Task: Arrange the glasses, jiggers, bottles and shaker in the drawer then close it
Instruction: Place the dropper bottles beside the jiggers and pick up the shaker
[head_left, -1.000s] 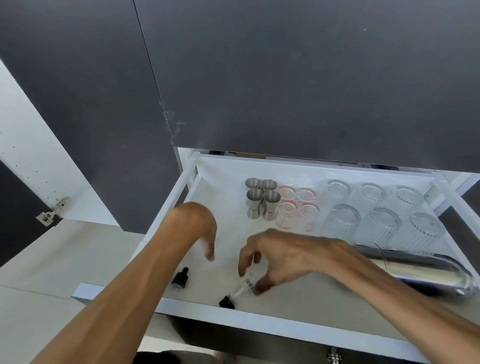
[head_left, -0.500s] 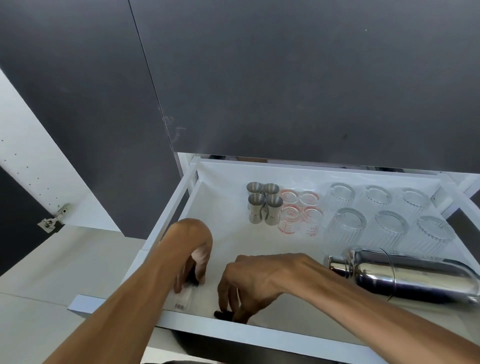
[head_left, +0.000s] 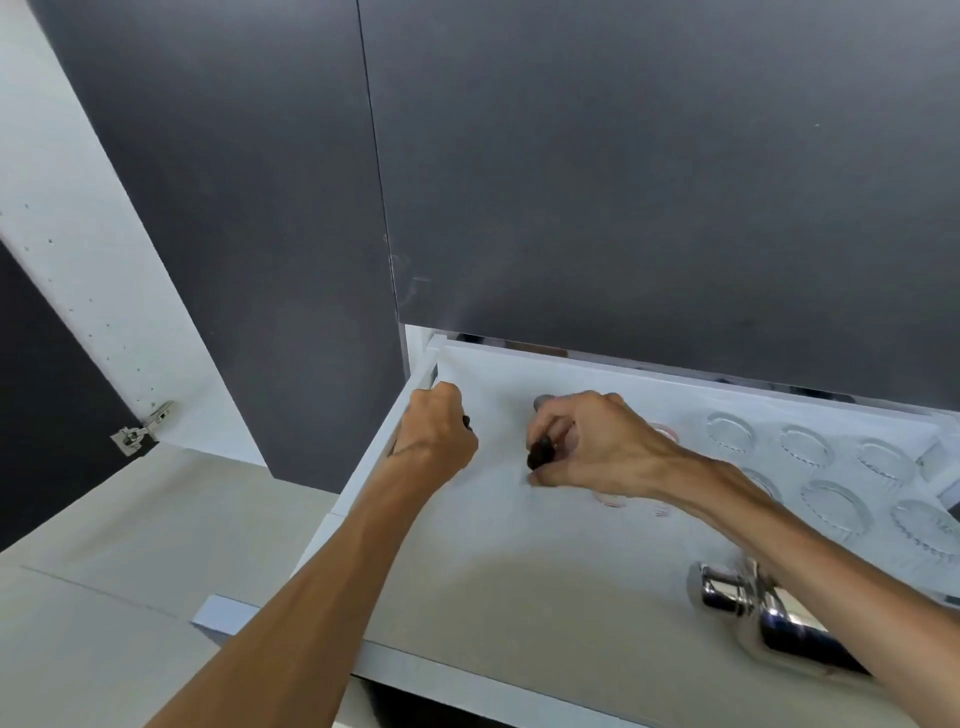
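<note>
Moved both little bottles up from the front toward the back left of the drawer (head_left: 519, 587).
Left hand (head_left: 434, 441) curled around one bottle, right hand (head_left: 587, 447) pinching the other bottle (head_left: 540, 453); stand both up next, near the corner.

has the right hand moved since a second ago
Yes. The right hand, gripping a small bottle, went from near the drawer's front edge toward the back, over the jiggers.

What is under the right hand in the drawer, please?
The right hand grips a small dark-capped bottle; only its cap shows. Beneath the wrist, parts of red-marked measuring glasses are visible. The jiggers' place is covered by the hand, so they cannot be seen.
</note>
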